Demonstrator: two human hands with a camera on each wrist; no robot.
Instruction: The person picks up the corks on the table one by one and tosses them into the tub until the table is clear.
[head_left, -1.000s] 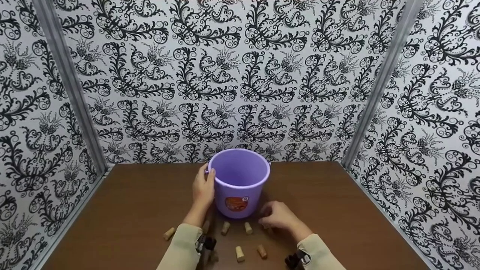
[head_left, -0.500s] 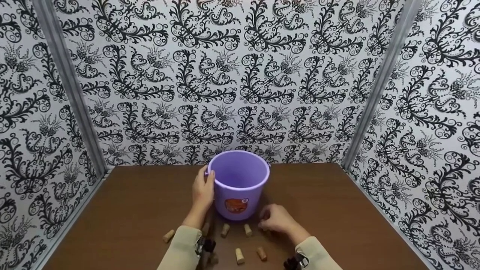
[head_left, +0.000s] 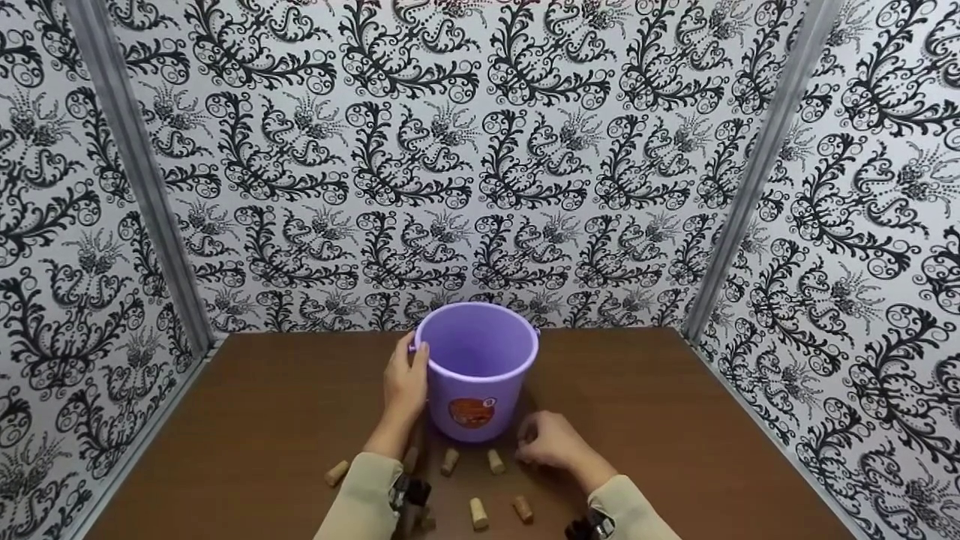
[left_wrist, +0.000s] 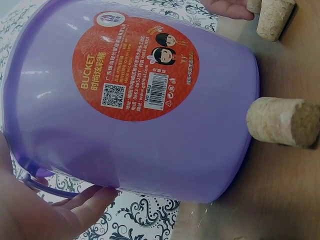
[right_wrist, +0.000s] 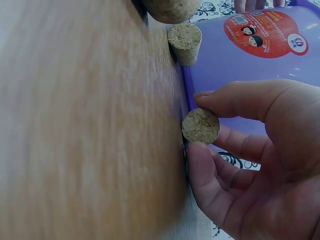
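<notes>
A purple bucket (head_left: pixel 480 405) with a red round label stands on the brown table, its mouth facing up. My left hand (head_left: pixel 405 384) grips its left side at the rim, next to the handle joint; in the left wrist view the left hand (left_wrist: pixel 45 210) shows with the thin handle (left_wrist: pixel 50 189) beside it. Low at the bucket's right, my right hand (head_left: pixel 553 441) is down at the tabletop. There the right wrist view has a cork (right_wrist: pixel 201 126) pinched between thumb and fingers, close to the table. In the head view that cork is hidden by the hand.
Several more corks lie in front of the bucket, among them a pale cork (head_left: pixel 478 514), a browner cork (head_left: pixel 523 508) and a cork (head_left: pixel 337 472) off to the left. Patterned wall panels (head_left: pixel 480 165) enclose the table (head_left: pixel 660 405) at the back and sides.
Both hands keep nearly the same places, the left on the bucket and the right at the cork. The bucket sits very slightly lower in the head view.
</notes>
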